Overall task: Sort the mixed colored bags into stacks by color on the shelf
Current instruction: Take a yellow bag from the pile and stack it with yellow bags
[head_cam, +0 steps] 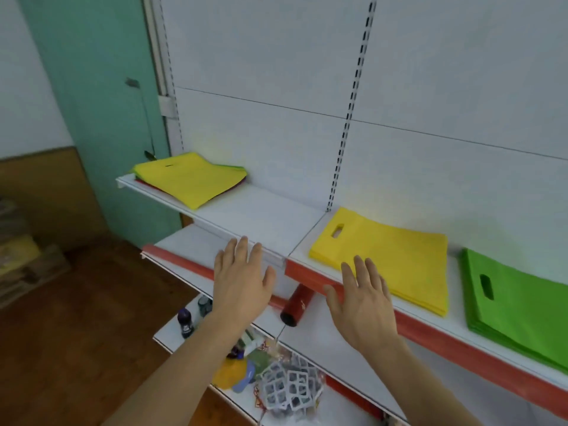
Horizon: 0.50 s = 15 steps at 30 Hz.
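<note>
Hands: 2, empty; bag stacks on shelf: 3.

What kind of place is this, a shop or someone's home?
Most likely a small shop. The white shelf hangs on slotted retail uprights with red price-strip edging, flat carrier bags lie in a yellow stack and a green stack, and packaged puzzle cubes sit below.

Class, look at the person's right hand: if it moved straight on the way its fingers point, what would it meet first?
The right hand, open and holding nothing, points toward the yellow bag stack on the shelf. It would probably meet that stack's near edge first, though depth is hard to judge from one view.
</note>
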Motion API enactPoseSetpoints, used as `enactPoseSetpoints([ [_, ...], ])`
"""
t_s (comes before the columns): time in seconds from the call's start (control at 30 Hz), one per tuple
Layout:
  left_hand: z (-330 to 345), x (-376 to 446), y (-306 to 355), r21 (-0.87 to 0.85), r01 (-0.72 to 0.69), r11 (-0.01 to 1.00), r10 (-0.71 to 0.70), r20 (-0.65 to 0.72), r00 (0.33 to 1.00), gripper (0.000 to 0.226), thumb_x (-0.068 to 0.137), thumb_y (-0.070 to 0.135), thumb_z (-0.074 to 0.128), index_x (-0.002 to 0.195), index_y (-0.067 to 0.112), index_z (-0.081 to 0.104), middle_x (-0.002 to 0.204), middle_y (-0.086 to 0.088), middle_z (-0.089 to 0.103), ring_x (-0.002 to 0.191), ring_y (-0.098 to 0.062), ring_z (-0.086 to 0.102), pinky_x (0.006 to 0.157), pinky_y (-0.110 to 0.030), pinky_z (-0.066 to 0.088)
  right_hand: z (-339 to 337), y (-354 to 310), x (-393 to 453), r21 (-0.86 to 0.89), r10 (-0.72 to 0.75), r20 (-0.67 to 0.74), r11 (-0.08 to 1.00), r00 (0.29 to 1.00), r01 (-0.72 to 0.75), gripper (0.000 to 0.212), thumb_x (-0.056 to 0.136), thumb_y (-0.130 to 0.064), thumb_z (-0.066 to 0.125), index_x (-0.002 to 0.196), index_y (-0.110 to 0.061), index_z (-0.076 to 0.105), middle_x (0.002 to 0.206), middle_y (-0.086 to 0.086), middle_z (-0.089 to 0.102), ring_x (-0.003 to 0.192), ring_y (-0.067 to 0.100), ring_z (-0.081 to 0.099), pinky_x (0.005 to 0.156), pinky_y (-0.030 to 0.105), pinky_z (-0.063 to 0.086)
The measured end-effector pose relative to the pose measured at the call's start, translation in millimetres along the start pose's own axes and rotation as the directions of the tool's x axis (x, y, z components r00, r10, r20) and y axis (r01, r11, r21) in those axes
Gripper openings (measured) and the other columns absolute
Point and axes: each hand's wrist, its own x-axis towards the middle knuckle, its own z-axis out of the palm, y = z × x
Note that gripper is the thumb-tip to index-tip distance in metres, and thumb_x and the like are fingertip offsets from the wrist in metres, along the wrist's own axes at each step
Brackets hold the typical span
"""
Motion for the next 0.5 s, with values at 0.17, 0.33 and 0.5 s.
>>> enactPoseSetpoints([
  [0.17,-3,17,-77,-0.011,0.114,0.993,-0.114,-0.01,0.993,0.067,0.106,0.056,0.03,0.162,0.02,0.034,0.171,-0.01,0.025,0.159,-0.032,0.016,0.128,-0.052,0.017,19,-76,49,0.059,-0.11,-0.027,0.992,0.994,0.112,0.079,0.103,-0.063,0.021,0.156,-0.011,0.049,0.168,0.018,0.034,0.159,0.037,0.022,0.126,0.054,0.027],
  [0.33,3,56,-144,0.05,0.149,0.988,-0.148,-0.011,0.989,0.066,0.107,0.057,0.028,0.161,0.021,0.036,0.17,-0.01,0.027,0.158,-0.031,0.018,0.128,-0.052,0.017,48,-141,111,0.117,-0.19,-0.036,0.974,0.981,0.193,0.081,0.103,-0.063,0.02,0.156,-0.008,0.048,0.167,0.021,0.034,0.158,0.04,0.023,0.126,0.055,0.026],
  [0.5,2,117,-201,0.1,0.175,0.98,-0.176,0.007,0.984,0.066,0.107,0.058,0.026,0.163,0.022,0.032,0.17,-0.009,0.026,0.159,-0.03,0.016,0.13,-0.049,0.014,68,-196,188,0.161,-0.195,-0.038,0.967,0.98,0.198,0.074,0.107,-0.062,0.026,0.161,-0.013,0.039,0.172,0.016,0.024,0.161,0.035,0.013,0.129,0.05,0.019],
])
